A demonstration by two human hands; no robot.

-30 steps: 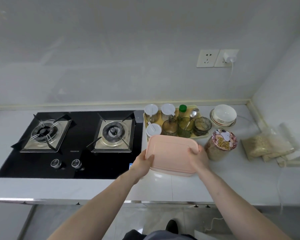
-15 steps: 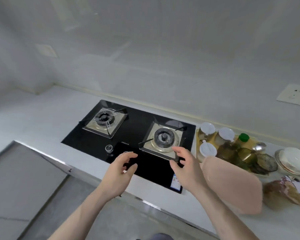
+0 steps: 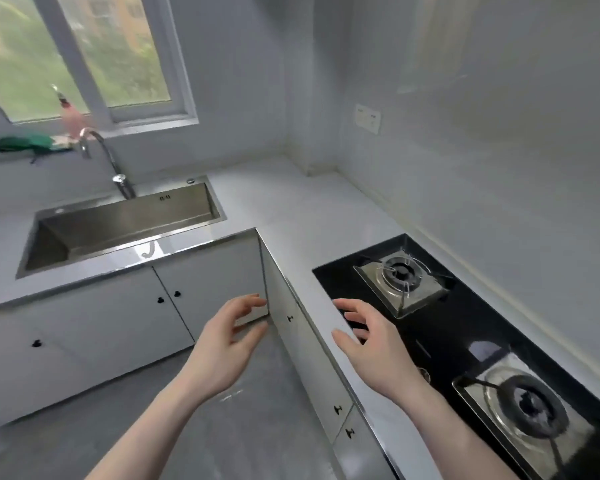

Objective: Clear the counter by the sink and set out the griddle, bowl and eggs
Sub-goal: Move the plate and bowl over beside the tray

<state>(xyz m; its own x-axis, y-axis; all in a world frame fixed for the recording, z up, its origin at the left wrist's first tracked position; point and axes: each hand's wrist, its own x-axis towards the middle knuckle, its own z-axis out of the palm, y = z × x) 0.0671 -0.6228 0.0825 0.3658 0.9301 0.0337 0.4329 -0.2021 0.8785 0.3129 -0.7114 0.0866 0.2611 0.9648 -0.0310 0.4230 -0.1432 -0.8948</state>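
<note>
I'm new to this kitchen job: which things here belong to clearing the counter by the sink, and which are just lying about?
Part of the job:
counter
sink
left hand, empty
right hand, empty

Just lying about:
gas hob
tap
green cloth
pink bottle

Steel sink (image 3: 125, 230), corner counter (image 3: 291, 209), 2-burner hob (image 3: 465, 323), left hand (image 3: 222, 348) and right hand (image 3: 374, 351) empty, fingers loose

The bench (image 3: 291, 209) runs bare from the sink (image 3: 125, 223) round the corner to the hob (image 3: 465, 323); my hands could pass over that stretch freely. The tap (image 3: 104, 157) arches over the sink's rear edge. The hob's two burner grates (image 3: 404, 282) stand proud of the glass. My left hand (image 3: 222, 348) hangs over the floor, my right hand (image 3: 371, 348) over the bench's front edge, both holding nothing.
</note>
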